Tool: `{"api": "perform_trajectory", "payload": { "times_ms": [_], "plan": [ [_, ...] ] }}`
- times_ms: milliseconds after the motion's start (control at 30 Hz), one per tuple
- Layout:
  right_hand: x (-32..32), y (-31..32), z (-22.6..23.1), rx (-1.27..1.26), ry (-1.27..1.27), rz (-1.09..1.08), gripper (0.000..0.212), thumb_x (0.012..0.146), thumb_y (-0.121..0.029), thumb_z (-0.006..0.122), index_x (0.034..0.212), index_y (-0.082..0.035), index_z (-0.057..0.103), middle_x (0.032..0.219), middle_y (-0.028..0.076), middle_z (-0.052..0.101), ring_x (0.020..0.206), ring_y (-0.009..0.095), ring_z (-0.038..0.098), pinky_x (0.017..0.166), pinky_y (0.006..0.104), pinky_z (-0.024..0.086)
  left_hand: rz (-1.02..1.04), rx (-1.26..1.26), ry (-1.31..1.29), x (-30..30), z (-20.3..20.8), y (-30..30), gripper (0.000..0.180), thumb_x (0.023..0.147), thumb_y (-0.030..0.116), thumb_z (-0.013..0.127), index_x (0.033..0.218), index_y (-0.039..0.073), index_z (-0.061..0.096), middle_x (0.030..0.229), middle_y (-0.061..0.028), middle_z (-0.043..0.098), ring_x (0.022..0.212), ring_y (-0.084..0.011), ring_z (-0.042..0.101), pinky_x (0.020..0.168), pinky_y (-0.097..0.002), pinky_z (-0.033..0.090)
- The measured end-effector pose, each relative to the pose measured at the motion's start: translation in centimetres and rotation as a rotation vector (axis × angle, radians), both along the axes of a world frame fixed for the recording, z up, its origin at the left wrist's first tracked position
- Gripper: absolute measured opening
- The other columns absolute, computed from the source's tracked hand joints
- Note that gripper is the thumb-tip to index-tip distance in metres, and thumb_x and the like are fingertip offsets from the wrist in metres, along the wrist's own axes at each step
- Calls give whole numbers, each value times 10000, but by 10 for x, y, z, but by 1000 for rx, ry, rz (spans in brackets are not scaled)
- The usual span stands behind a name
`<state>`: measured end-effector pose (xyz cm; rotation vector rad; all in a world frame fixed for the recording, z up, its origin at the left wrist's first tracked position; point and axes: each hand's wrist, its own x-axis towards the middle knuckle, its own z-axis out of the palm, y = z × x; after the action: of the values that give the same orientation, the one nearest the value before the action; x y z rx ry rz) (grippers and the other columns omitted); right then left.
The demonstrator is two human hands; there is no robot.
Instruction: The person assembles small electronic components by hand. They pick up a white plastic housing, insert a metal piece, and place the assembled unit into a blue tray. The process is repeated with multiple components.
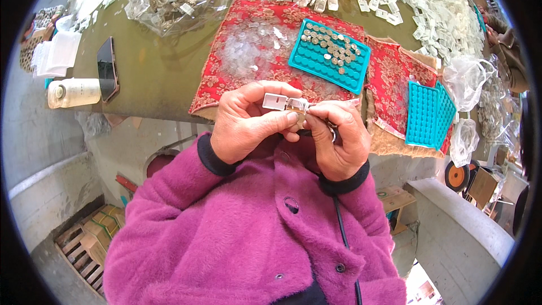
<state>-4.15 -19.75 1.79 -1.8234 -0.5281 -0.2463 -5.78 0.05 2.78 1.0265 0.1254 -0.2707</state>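
Note:
In front of my chest, my left hand (248, 121) is closed, pinching a small white plastic case (275, 101) with a clear section at its right end. My right hand (343, 138) meets that end with thumb and index finger pressed together. A thin bit of something shows along the right index finger, but what the pinch holds is mostly hidden. Just beyond my hands, a teal tray (294, 59) with round hollows lies tilted on a red patterned cloth (217, 76). Several small silvery discs (339, 51), like button cells, lie on the tray.
Clear small pieces (248, 51) are scattered on the cloth. Two more teal trays (422, 114) overlap at right. Heaps of white plastic cases (437, 8) cover the far right, and a bag of parts (175, 0) stands far left. A phone (106, 68) lies beside a pale bottle (74, 92).

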Motion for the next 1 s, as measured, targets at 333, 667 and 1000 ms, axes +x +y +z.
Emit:
{"api": "perform_trajectory", "payload": {
  "times_ms": [333,667,1000],
  "plan": [
    [1,1,-7,-69,-7,2,218,877,27,737,1062,-31,637,926,141,634,787,283,661,682,368,550,145,529,-417,-4,-2,-11,313,879,-53,795,1179,17,743,973,-89,746,849,-149,729,715,-278,607],
    [-4,-7,8,250,604,121,122,1034,-77,679,1111,5,631,861,66,673,720,127,661,668,265,554,50,264,-272,-4,2,-7,259,939,-29,753,1194,2,718,951,-72,724,821,-167,703,696,-289,587],
    [1,-19,10,401,853,223,141,1061,-124,653,1123,-2,618,874,48,683,735,89,658,656,242,538,-139,-383,122,6,-19,-12,288,1010,66,690,1284,-4,634,1062,-130,737,768,-178,702,637,-304,596]
  ]
}}
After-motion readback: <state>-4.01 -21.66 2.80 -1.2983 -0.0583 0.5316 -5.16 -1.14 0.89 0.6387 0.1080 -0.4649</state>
